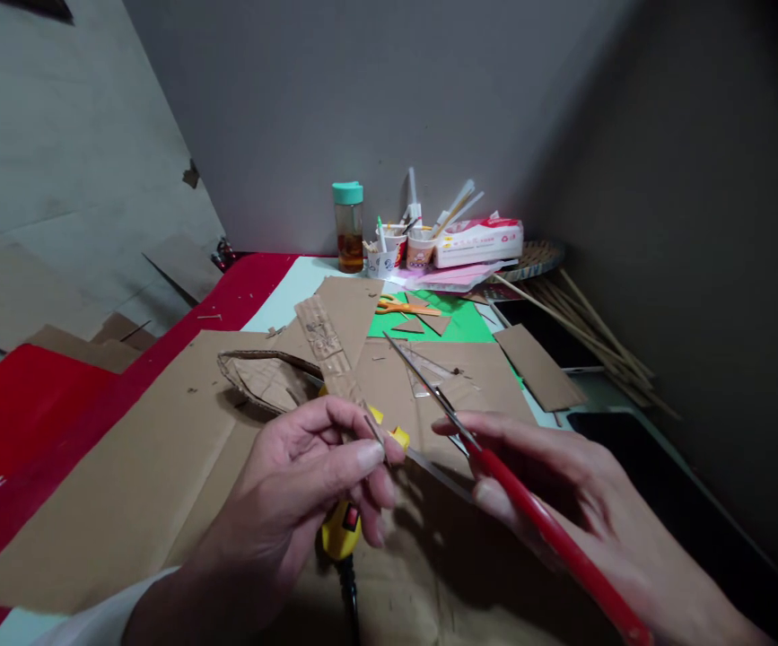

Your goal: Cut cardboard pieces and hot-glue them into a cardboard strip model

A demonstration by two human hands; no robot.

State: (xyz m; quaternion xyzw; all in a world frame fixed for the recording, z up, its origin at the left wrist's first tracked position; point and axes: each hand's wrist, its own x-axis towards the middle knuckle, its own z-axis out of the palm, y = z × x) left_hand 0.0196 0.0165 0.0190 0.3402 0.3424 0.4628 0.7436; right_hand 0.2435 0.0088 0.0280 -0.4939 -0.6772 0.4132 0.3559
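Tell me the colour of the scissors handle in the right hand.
Red; the scissors handle in the right hand shows best in the head view.

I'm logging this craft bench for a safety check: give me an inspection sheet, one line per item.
Surface: table with red cloth at the left, covered by flat cardboard sheets.
Job's things: cardboard strip; red-handled scissors, blades open; yellow glue gun lying under the left hand.
Clutter: curved cardboard piece, orange scissors, green paper, clear set square, teal-capped bottle, paper cups of tools, tissue pack, wooden sticks.
Hands: left hand pinches the strip; right hand grips the scissors.
Cables: black cord running from the glue gun.
Surroundings: grey walls, cardboard leaning at the left.
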